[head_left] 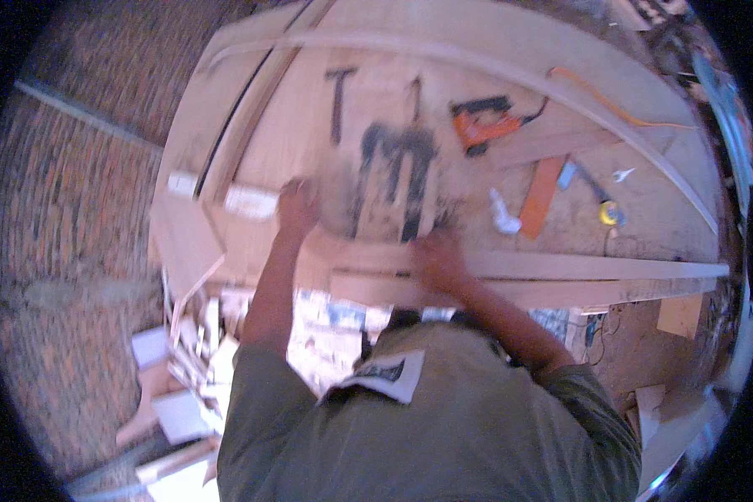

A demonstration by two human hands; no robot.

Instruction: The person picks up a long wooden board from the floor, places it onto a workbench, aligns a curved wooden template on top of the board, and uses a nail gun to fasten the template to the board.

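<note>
My left hand (pixel 299 205) is above the pale board on the bench, beside a small white block (pixel 251 202); blur smears its fingers, so its grip cannot be made out. My right hand (pixel 439 255) is closed, at the far edge of a long wooden strip (pixel 552 264) near the bench's front; what its fingers hold is hidden. Ahead of and between the hands is a blurred dark shape (pixel 397 146) with pale strips in it. A hammer (pixel 338 105) lies beyond the left hand. An orange nail gun (pixel 487 125) lies farther off to the right.
Right of my right hand are a crumpled white piece (pixel 503 213), an orange-brown strip (pixel 544 197) and a yellow tape measure (pixel 611 212). A long curved strip (pixel 477 60) spans the far side. Wood offcuts (pixel 180 414) are piled at lower left, beside a brick surface (pixel 58 201).
</note>
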